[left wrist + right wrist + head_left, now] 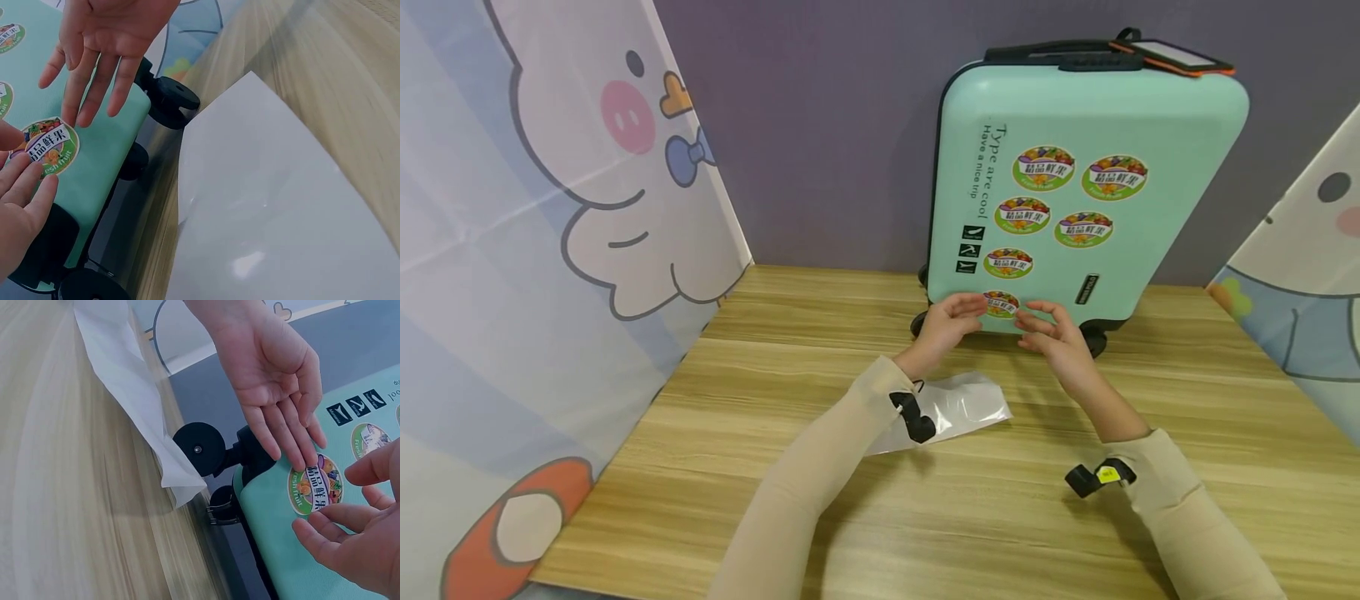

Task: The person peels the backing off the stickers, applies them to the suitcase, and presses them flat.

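A mint-green suitcase (1045,108) stands upright at the back of the table, with several oval fruit stickers on its front. Both hands are at the lowest sticker (315,483), near the suitcase's bottom edge. On the sticker's left side is my left hand (946,329), its extended fingertips at the sticker's edge in the right wrist view. From the other side, my right hand (1060,342) reaches in with loosely bent fingers around the sticker's edge. Neither hand grips anything. A glossy white sheet (966,404) lies on the table, partly under my left forearm.
Black wheels (1095,340) hold the suitcase up off the wooden table (737,417). An orange-edged tag (1180,58) lies on its top by the handle. A grey panel (820,142) stands behind, and cartoon-printed cloths (550,350) hang at both sides.
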`<state>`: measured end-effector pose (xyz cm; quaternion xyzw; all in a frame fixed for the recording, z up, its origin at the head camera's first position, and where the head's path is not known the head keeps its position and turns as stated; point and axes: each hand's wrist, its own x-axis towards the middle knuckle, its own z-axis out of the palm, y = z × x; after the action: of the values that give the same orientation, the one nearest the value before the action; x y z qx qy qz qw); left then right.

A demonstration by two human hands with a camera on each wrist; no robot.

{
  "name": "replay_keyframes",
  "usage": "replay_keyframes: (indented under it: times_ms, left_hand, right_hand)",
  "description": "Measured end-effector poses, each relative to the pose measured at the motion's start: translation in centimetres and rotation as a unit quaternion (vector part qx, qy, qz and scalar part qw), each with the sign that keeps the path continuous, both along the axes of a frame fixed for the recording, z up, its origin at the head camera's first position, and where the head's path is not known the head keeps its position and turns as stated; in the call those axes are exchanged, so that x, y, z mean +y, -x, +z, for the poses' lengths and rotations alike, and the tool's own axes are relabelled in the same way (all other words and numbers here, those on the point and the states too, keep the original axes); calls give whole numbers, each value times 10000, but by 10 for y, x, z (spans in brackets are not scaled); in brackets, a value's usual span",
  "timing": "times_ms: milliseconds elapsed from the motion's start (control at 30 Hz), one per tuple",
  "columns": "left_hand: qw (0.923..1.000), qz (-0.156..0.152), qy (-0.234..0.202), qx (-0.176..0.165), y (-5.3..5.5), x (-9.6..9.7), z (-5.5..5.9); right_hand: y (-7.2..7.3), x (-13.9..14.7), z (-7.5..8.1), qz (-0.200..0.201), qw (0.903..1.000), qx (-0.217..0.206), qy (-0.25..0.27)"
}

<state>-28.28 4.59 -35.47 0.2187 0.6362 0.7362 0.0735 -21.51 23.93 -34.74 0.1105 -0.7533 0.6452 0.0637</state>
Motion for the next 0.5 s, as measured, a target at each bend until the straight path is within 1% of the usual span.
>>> replay_keyframes:
  times_ms: [167, 333, 500]
  left_hand:
    - [9999, -69, -13, -108, 3, -2, 1]
    - [9997, -109, -44, -235, 5, -2, 2]
    - [9995, -95, -55, -280, 5, -2, 3]
  right_hand:
    - [-1, -1, 0, 70, 9999, 48, 83]
    - [-5, -2, 2, 172, 9997, -175, 64]
    - [-8, -7, 6, 147, 9991, -375, -92]
